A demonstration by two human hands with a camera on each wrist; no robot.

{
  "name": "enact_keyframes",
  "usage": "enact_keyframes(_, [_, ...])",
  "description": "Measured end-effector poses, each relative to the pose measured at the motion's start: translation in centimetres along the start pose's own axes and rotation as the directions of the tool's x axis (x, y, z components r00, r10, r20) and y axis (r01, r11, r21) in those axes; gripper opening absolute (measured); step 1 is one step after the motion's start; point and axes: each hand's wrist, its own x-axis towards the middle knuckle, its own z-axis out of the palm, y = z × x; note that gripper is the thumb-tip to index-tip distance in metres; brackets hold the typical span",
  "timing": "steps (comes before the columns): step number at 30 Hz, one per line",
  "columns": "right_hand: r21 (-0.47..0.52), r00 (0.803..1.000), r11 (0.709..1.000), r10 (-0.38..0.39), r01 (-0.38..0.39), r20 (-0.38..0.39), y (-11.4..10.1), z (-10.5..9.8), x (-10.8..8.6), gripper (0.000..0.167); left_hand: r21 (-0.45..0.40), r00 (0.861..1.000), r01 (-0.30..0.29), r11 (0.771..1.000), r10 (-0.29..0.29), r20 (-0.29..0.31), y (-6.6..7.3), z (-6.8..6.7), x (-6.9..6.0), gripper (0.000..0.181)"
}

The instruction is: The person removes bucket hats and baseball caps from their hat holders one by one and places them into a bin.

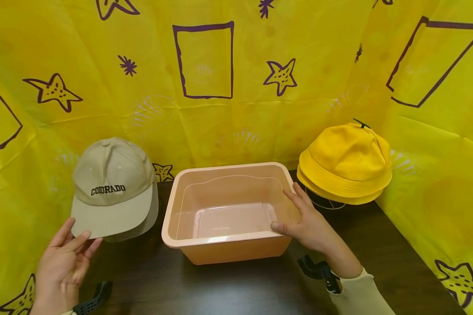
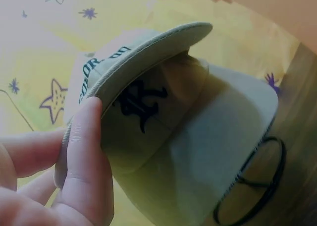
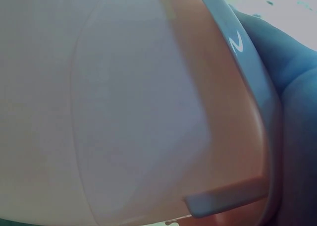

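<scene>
My left hand [image 1: 65, 267] pinches the brim edge of a beige baseball cap [image 1: 112, 168] lettered COLORADO, at the left. In the left wrist view the thumb and fingers hold that brim, tipped up from a second light cap [image 2: 198, 141] with a black letter on its front. My right hand [image 1: 309, 225] rests at the right front corner of a pink plastic tub [image 1: 236, 250], fingers nearly straight and spread along the rim, thumb over the front edge. The right wrist view shows this hand against the tub's rim [image 3: 250, 82]. Nothing lies inside the tub.
Stacked yellow bucket hats [image 1: 344, 162] sit on a wire stand [image 1: 327, 204] at the back right. Beneath the caps, a dark wire ring [image 2: 280, 171] shows. Yellow patterned cloth [image 1: 319, 39] encloses the dark table [image 1: 220, 288] at the back and sides.
</scene>
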Motion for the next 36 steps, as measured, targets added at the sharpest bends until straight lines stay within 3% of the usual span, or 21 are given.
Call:
enact_keyframes(10, [-0.012,1.0,1.0,-0.005,0.005,0.001,-0.1,0.0,-0.1,0.1,-0.151,0.992,0.036,0.988,-0.018,0.121,0.8,0.5,0.0,0.047])
enact_keyframes(17, [-0.016,1.0,1.0,-0.007,0.007,0.001,-0.2,0.0,-0.1,0.101,-0.26,0.974,0.09,0.961,-0.031,0.224,1.7,1.1,0.1,0.045])
enact_keyframes(27, [-0.004,1.0,1.0,0.006,-0.006,0.008,-0.3,0.0,-0.1,0.102,-0.341,0.945,0.131,0.931,-0.013,0.327,2.8,2.1,-0.4,0.045])
enact_keyframes(36, [0.003,1.0,1.0,0.019,-0.019,0.009,-0.2,-0.1,0.0,0.103,-0.311,0.912,0.162,0.936,-0.022,0.41,2.9,3.6,-0.6,0.044])
